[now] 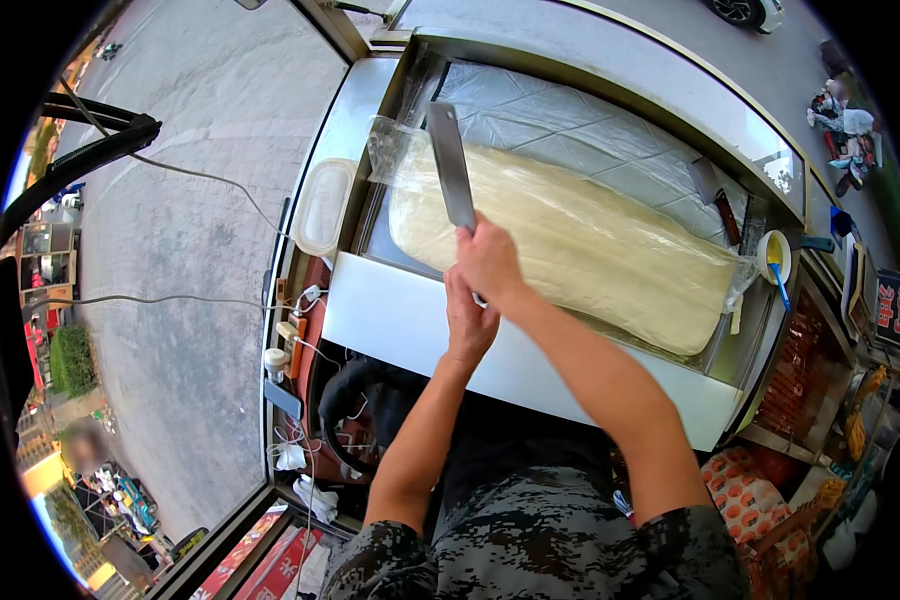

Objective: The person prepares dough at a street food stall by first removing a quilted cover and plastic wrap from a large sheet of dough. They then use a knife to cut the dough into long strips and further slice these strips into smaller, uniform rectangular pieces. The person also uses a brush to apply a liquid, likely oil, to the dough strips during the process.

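Observation:
A long metal blade (451, 161), seemingly of a knife or flat scraper, points away from me over the left end of a large slab of dough (570, 240). My right hand (489, 259) is closed round its near end. Just below, my left hand (469, 319) touches or nearly touches the right hand; whether it also grips the handle is hidden. Clear plastic film (399, 150) lies at the dough's left end and along its far side. The dough rests in a shallow metal-rimmed tray, beyond a white board (397, 307).
A dark-handled scraper or cleaver (727, 217) lies at the tray's far right. Near it stands a white bowl (774, 255) with a blue-handled brush (780, 285). A lidded plastic container (326, 206) sits at left, above cables and a phone (283, 399). Fried dough sticks (859, 431) are at right.

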Tool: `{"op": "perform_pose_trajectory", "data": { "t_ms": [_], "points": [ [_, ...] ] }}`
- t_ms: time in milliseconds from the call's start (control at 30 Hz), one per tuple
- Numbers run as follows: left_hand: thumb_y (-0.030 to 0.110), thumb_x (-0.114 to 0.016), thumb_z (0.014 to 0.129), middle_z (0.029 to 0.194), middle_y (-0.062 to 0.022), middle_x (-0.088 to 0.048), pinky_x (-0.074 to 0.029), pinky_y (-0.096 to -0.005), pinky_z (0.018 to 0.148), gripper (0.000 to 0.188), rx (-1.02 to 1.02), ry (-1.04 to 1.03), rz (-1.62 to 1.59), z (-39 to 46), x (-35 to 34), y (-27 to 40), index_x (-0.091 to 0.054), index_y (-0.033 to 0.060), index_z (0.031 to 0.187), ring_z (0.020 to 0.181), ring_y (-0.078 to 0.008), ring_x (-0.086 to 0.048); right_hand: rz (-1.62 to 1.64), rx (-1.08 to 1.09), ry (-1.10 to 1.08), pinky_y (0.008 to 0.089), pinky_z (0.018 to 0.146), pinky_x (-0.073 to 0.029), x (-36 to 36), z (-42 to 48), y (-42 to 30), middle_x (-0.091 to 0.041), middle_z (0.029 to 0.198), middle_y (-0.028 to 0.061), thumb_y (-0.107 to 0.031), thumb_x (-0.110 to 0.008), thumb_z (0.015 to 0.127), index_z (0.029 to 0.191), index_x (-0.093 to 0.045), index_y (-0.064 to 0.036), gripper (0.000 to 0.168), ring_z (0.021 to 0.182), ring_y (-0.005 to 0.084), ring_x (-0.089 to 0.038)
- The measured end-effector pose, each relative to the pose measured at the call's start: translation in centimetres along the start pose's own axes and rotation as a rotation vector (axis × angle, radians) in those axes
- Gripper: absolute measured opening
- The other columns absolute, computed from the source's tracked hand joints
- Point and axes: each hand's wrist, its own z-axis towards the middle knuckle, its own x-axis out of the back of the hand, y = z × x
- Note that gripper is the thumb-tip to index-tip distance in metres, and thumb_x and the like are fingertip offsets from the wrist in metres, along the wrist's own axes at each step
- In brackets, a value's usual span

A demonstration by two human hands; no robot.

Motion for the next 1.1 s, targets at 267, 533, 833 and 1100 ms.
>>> {"op": "perform_pose_trajectory", "data": {
  "t_ms": [267,533,833,1100],
  "points": [
    [0.002,-0.07,0.074,0.13,-0.0186,-0.048,-0.034,-0.0459,0.105,0.06,-0.356,0.058,0.667,12.7,12.7,-1.4,-0.047,0.0049,0.129,0.125,-0.0379,-0.043,-0.571,0.319,-0.379,0.0443,0.066,-0.052,2.9,4.6,0.2,-0.067,0.077,0.0196,-0.021,-0.055,0.088,0.082,-0.069,-0.003,0.023,0.074,0.0366,-0.066],
    [0.006,-0.067,0.076,0.093,-0.0087,-0.066,-0.045,-0.0418,0.085,0.013,-0.347,-0.712,0.928,19.6,12.7,-4.1,-0.065,0.0068,0.089,0.095,-0.0275,-0.061,-0.696,0.333,-0.46,0.0448,0.066,-0.054,0.5,5.1,0.6,-0.068,0.077,0.0183,-0.024,-0.055,0.091,0.083,-0.07,-0.002,0.028,0.073,0.0356,-0.067],
    [0.007,-0.059,0.082,0.083,-0.0134,-0.065,-0.048,-0.0435,0.069,0.004,-0.246,-0.743,0.85,19.3,12.4,-6.2,-0.062,0.0044,0.082,0.081,-0.0348,-0.061,-0.756,0.362,-0.518,0.0439,0.065,-0.054,0.2,5.6,0.6,-0.069,0.077,0.0178,-0.012,-0.056,0.083,0.08,-0.07,-0.002,0.018,0.074,0.0345,-0.067],
    [0.001,-0.057,0.078,0.077,-0.0132,-0.062,-0.047,-0.0434,0.068,0.004,-0.268,-0.663,0.765,18.4,11.7,-7.1,-0.06,0.0043,0.077,0.077,-0.0338,-0.061,-0.766,0.332,-0.515,0.0415,0.064,-0.055,-0.8,5.3,1.2,-0.069,0.08,0.0161,-0.006,-0.056,0.077,0.078,-0.07,-0.003,0.015,0.075,0.0325,-0.068]
  ]
}}
